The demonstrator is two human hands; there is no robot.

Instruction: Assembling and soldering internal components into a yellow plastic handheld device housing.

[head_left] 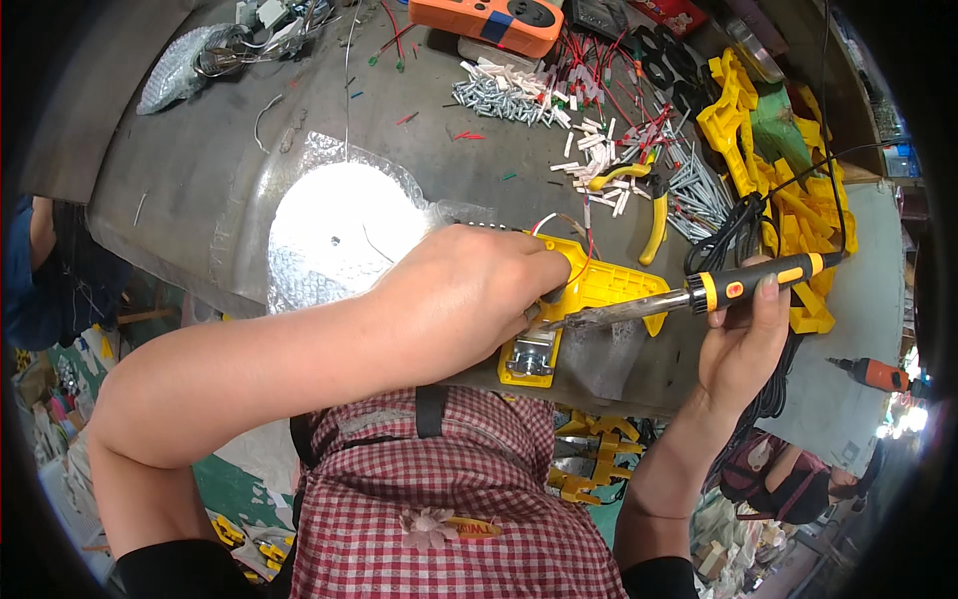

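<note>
In my right hand (746, 344) is a black-and-yellow soldering iron (738, 287), held by its handle. Its long metal tip points left, down to a yellow plastic casing (614, 287) near the table's front edge. My left hand (484, 283) is closed over the casing's middle, with the fingertips partly hidden beside the iron's tip. A shiny metal part (531, 352) sits in the casing's near end. Thin red and white wires (589, 240) rise from its far side. Just left of my left hand lies a bright round disc (334, 235) on clear bubble wrap.
Yellow-handled pliers (654, 225) lie beyond the casing, among white sleeves (599, 155), metal rods (702, 195) and red wires. Yellow casings (733, 120) are heaped at the right. An orange device (489, 22) stands at the back. Dark cables (773, 384) hang off the right edge.
</note>
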